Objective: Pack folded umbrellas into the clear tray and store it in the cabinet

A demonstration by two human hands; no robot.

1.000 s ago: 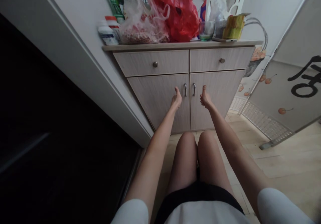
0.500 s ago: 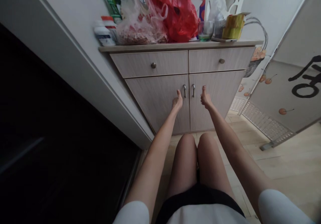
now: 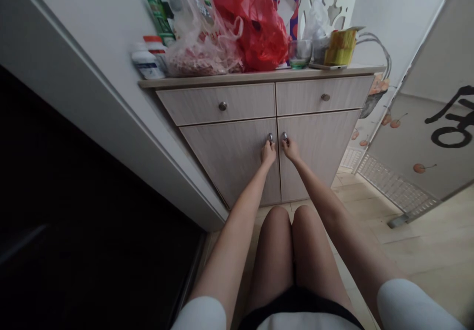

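A pale wood-grain cabinet stands in front of me, its left door [image 3: 222, 152] and right door [image 3: 318, 147] both closed. My left hand [image 3: 268, 153] is closed around the left door's metal handle [image 3: 270, 136], whose upper end shows above the fingers. On the other side of the centre seam, my right hand [image 3: 291, 149] grips the right door's handle [image 3: 285, 135]. The lower parts of both handles are hidden by the fingers. Above the doors are a left drawer [image 3: 192, 104] and a right drawer [image 3: 303, 99], each with a round knob.
On the cabinet top [image 3: 215, 80] stand white bottles [image 3: 146, 63], a clear plastic bag [image 3: 202, 58], a red plastic bag [image 3: 259, 39], a glass [image 3: 299, 54] and a yellow container [image 3: 339, 49]. A wall [image 3: 111, 73] borders the left; a printed folding screen [image 3: 414, 137] stands right.
Both hands have moved inward from beside the handles, thumbs raised, and closed on them. The view has tipped slightly, so the cabinet sits a little lower.
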